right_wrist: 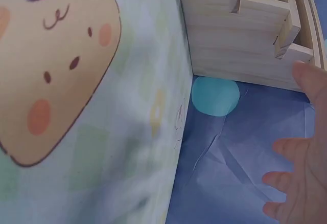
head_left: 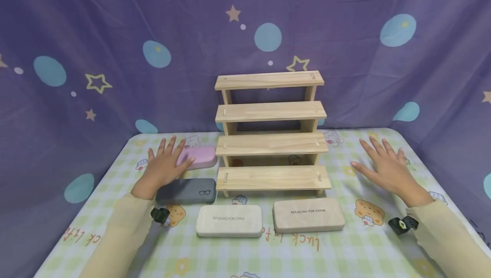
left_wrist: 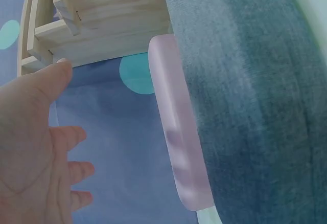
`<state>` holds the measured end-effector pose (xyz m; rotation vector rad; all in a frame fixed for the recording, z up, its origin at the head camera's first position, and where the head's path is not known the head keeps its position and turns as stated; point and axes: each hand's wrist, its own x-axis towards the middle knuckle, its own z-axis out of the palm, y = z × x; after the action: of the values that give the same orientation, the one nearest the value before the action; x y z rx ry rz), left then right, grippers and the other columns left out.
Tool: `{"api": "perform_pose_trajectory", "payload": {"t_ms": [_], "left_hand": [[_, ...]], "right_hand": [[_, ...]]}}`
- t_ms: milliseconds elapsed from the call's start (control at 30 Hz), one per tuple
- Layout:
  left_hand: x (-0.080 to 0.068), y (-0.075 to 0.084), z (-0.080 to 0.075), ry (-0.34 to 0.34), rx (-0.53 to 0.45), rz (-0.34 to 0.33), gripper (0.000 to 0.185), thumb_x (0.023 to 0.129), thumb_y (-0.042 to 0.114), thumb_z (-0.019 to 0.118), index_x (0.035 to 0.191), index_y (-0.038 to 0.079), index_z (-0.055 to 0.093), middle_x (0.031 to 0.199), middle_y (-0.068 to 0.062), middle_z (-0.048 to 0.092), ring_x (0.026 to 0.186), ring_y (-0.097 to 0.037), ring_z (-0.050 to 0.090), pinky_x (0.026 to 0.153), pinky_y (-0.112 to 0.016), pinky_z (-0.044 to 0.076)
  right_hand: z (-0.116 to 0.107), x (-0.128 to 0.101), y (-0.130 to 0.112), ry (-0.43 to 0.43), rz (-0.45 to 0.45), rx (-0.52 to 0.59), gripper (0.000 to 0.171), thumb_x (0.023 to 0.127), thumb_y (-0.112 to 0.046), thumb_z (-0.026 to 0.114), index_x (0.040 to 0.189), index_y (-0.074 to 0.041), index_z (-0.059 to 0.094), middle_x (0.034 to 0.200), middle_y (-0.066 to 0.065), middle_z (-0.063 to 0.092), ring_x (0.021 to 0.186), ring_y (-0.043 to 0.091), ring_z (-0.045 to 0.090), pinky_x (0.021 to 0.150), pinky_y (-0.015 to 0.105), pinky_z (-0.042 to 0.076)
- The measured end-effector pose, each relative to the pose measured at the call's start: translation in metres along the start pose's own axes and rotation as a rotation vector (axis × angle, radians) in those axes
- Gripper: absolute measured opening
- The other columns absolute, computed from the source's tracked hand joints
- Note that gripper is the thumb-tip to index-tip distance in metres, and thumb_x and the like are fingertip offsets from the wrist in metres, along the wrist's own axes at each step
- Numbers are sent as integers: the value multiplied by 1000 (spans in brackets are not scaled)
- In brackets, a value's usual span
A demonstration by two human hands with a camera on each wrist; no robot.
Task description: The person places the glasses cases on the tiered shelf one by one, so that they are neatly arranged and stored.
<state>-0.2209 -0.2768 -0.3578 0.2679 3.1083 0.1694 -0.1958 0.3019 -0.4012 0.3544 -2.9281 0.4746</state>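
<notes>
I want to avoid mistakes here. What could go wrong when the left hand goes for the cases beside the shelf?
The left hand hovers open over the pink case and the grey case, which lie close together, so it may nudge the wrong one. Both lie close to the wooden shelf, so a lifted case could knock it.

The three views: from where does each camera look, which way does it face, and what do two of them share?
Head: above the table, facing forward and down at the wooden shelf; both hands and sleeves show.
Left wrist: low on the table, facing the pink case and grey case; left hand shows.
Right wrist: low, facing the backdrop; right hand shows.
Both wrist views share the shelf.
</notes>
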Motion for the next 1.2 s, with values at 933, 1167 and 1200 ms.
{"api": "perform_pose_trajectory", "payload": {"t_ms": [933,1167,1200], "left_hand": [[7,-40,-16,147,-192,106,78,94,47,50,151,4,16,151,-29,16,136,-51,12,101,-71,10],[13,-45,-21,149,-342,166,75,95,37,52,150,1,16,152,-28,16,137,-49,14,105,-65,13],[14,-46,-21,144,-371,169,75,95,36,53,150,1,16,152,-27,16,137,-48,14,105,-65,13]], "right_hand": [[0,27,-37,78,-208,276,78,86,-33,67,146,-1,29,146,30,28,130,53,24,101,68,16],[-1,36,-43,64,-193,331,77,86,-32,68,146,-1,31,147,26,30,132,48,26,99,66,23],[0,37,-44,65,-193,338,77,86,-32,68,146,-2,31,147,26,31,132,47,27,99,66,24]]}}
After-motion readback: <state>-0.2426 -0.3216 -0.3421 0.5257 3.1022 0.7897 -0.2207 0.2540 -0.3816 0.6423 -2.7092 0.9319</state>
